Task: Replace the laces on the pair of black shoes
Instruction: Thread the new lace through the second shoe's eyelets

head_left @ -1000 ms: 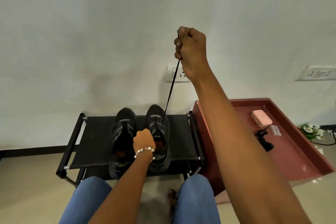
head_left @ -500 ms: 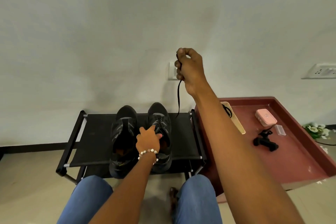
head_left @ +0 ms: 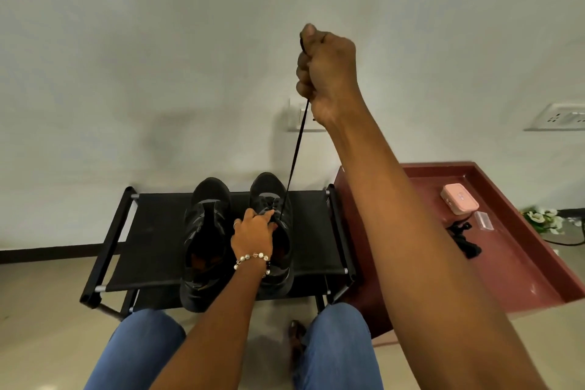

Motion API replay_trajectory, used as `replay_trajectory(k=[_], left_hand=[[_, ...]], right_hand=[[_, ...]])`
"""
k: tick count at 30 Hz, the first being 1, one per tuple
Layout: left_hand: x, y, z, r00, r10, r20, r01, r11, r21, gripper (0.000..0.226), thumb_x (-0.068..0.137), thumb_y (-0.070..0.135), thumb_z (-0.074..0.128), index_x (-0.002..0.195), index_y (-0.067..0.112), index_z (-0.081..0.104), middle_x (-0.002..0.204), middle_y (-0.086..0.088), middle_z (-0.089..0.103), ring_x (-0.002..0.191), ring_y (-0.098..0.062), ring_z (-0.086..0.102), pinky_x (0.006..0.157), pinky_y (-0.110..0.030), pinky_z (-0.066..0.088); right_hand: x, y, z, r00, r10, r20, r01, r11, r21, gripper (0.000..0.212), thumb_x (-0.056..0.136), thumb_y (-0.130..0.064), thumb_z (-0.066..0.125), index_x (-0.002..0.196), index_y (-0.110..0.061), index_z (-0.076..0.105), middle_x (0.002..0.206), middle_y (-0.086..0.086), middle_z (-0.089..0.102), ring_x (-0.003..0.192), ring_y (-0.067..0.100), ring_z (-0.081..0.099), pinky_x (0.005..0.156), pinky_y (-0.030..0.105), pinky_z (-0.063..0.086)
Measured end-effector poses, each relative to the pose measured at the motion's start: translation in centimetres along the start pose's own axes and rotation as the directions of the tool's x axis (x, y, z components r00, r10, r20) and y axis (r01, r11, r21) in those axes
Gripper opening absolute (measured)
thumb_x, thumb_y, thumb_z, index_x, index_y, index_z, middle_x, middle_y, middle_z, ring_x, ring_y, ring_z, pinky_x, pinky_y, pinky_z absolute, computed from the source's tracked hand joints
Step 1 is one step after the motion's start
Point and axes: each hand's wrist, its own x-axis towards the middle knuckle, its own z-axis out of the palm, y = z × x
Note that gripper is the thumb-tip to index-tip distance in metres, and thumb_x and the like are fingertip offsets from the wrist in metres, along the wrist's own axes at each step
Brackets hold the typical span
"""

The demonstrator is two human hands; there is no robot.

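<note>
1. Now a black lace (head_left: 296, 152) is being held up high and tight by the right hand (head_left: 327, 73), which is clenched around it.
2. The lace is being stretched down to the right shoe (head_left: 272, 199).
3. The tongue area of that shoe is being touched by the fingers of the left hand (head_left: 253, 231).
4. The left shoe (head_left: 205, 231) is being kept just beside it on the black shoe rack (head_left: 152, 231).
5. A pink box (head_left: 459, 199) is being carried by the red table (head_left: 522, 263).
</note>
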Motion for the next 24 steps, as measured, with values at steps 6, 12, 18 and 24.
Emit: replay_trajectory(k=[6, 12, 18, 24], left_hand=[[0.2, 0.4, 0.2, 1.000, 0.009, 0.006, -0.009, 0.999, 0.051, 0.034, 0.100, 0.035, 0.046, 0.133, 0.039, 0.054, 0.125, -0.001, 0.049, 0.115, -0.030, 0.048, 0.080, -0.039, 0.054], [0.4, -0.2, -0.5, 0.997, 0.065, 0.030, -0.066, 0.998, 0.002, 0.036, 0.098, 0.036, 0.050, 0.133, 0.040, 0.053, 0.119, -0.002, 0.050, 0.107, -0.028, 0.054, 0.076, -0.037, 0.054], [0.7, -1.9, -1.3, 0.989, 0.093, 0.112, -0.066, 0.972, -0.225, 0.058, 0.091, 0.039, 0.063, 0.144, 0.029, 0.043, 0.123, -0.008, 0.056, 0.115, -0.029, 0.055, 0.094, -0.040, 0.048], [1.1, -2.5, -2.4, 0.999, 0.009, 0.037, 0.007, 0.913, -0.407, 0.032, 0.098, 0.017, 0.055, 0.128, 0.011, 0.063, 0.113, -0.009, 0.070, 0.103, -0.023, 0.065, 0.085, -0.021, 0.043]], right_hand=[[0.6, -1.9, 0.0, 0.993, -0.065, -0.099, 0.075, 0.992, 0.102, 0.030, 0.102, -0.017, 0.049, 0.071, -0.015, 0.050, 0.049, -0.004, 0.029, 0.046, 0.013, 0.020, 0.043, 0.020, 0.021], [0.3, -0.4, -2.7, 0.986, -0.074, -0.148, 0.090, 0.990, 0.108, 0.020, 0.102, -0.020, 0.049, 0.084, -0.012, 0.054, 0.048, -0.007, 0.036, 0.043, 0.010, 0.025, 0.040, 0.020, 0.024], [-0.7, 5.6, -5.3, 0.988, -0.053, -0.142, 0.015, 0.967, -0.253, 0.013, 0.101, -0.022, 0.051, 0.097, -0.013, 0.059, 0.065, -0.001, 0.053, 0.053, 0.009, 0.046, 0.047, 0.024, 0.036], [-3.7, 17.0, -9.2, 0.981, 0.138, -0.139, -0.196, 0.644, -0.739, 0.012, 0.096, -0.014, 0.054, 0.099, -0.012, 0.065, 0.095, 0.010, 0.071, 0.090, 0.022, 0.067, 0.088, 0.042, 0.053]])
